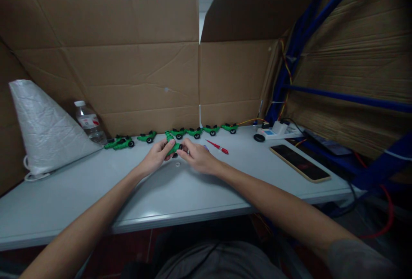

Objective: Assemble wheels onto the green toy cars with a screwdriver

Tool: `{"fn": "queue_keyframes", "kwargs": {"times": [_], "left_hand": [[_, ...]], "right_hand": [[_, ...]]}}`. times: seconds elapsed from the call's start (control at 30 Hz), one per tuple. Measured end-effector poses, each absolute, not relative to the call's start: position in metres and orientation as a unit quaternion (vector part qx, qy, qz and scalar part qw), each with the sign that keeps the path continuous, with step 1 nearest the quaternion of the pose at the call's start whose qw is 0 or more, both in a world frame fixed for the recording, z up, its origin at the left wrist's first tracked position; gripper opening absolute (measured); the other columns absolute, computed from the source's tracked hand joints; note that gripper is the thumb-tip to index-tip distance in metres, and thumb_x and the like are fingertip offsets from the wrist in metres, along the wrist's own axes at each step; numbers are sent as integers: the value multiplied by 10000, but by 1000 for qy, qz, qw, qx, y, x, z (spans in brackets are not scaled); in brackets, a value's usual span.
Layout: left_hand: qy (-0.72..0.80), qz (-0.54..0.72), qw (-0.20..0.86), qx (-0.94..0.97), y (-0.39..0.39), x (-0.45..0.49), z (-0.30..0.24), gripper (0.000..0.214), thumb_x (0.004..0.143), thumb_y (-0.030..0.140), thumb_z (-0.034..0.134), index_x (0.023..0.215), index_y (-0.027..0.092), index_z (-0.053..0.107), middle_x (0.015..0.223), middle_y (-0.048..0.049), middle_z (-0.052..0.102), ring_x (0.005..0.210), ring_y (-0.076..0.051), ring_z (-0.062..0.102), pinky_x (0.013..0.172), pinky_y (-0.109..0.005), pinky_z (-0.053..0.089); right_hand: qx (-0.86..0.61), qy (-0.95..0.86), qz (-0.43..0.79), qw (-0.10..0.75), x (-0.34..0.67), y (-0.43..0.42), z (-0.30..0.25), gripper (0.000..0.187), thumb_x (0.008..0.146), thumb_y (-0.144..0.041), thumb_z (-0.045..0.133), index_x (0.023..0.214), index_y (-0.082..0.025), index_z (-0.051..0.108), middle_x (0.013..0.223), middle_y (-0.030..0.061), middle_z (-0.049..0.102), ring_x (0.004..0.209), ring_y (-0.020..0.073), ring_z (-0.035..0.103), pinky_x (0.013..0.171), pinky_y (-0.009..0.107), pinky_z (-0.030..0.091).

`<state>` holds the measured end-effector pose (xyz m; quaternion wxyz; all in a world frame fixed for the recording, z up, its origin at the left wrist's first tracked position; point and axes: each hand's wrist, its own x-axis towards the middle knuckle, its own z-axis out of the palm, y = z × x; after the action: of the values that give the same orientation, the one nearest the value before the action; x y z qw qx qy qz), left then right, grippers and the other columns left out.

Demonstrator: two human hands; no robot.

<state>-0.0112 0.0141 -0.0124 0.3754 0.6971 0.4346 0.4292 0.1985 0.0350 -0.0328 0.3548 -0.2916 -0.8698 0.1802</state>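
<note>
My left hand [156, 155] is closed around a green toy car [174, 147], held just above the table. My right hand [200, 158] has its thumb and fingers pinched at the car's right end, by a black wheel. What lies inside the right fingertips is too small to make out. A small white ring [178, 165] lies on the table below the hands. To the right, a red screwdriver [219, 147] rests on the tabletop. Something blue shows partly behind my right hand.
Several similar green cars [211, 131] stand in a row along the cardboard wall [144, 73]. A silvery bag [51, 128] and a water bottle [90, 122] stand at left. A phone [299, 162], a black round cap [259, 137] and a power strip [283, 131] are at right.
</note>
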Motion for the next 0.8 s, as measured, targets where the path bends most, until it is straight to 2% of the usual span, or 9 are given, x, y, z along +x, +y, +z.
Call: {"fn": "queue_keyframes", "kwargs": {"times": [0.1,0.23,0.37,0.5,0.57,0.63,0.7,0.8], "left_hand": [[434,438,390,684,17,-13,-17,452,982,621,580,889,179,563,685,31,495,569,-109,443,528,-250,328],[430,442,406,674,17,-13,-19,436,975,616,596,917,187,548,684,45,463,557,-102,431,519,-240,326],[433,431,403,681,15,-11,-16,448,976,623,593,919,181,545,690,44,457,569,-99,421,522,-237,319],[420,434,399,691,15,-11,-17,438,990,607,582,913,179,539,694,40,466,585,-98,418,534,-229,325],[417,445,394,688,16,-11,-18,427,983,597,603,919,179,544,713,36,476,597,-99,432,540,-223,337],[419,463,388,678,17,-10,-18,421,963,591,640,922,182,549,735,32,487,607,-100,449,540,-219,350],[418,483,388,664,17,-9,-17,426,947,593,662,912,183,551,735,32,486,600,-100,452,532,-216,352],[410,495,393,658,16,-9,-13,429,960,599,639,921,177,571,692,33,486,570,-100,439,510,-218,327]], "right_hand": [[-289,-888,90,347,200,31,-30,299,1051,-423,571,1230,-189,518,1077,96,672,920,223,635,739,307,436],[-280,-896,40,343,200,31,-28,266,1061,-438,547,1169,-195,571,1112,132,667,999,247,621,798,332,462],[-288,-876,148,359,197,34,-29,264,1062,-443,532,1011,-196,609,862,38,645,779,186,576,720,300,419],[-273,-845,281,364,194,36,-32,394,1085,-460,438,837,-195,592,700,-19,550,657,148,505,643,275,377],[-275,-848,262,369,195,38,-32,346,1081,-457,457,909,-194,603,746,-11,581,684,152,528,662,277,389],[-274,-857,205,384,199,40,-33,267,1057,-454,534,1087,-196,597,868,15,638,755,168,575,707,289,418],[-259,-869,146,396,203,42,-33,329,1025,-448,612,1231,-200,549,998,53,660,832,190,611,755,310,450],[-232,-883,76,400,209,45,-31,342,1025,-408,624,1275,-196,528,1090,94,656,926,220,636,805,336,485]]}}
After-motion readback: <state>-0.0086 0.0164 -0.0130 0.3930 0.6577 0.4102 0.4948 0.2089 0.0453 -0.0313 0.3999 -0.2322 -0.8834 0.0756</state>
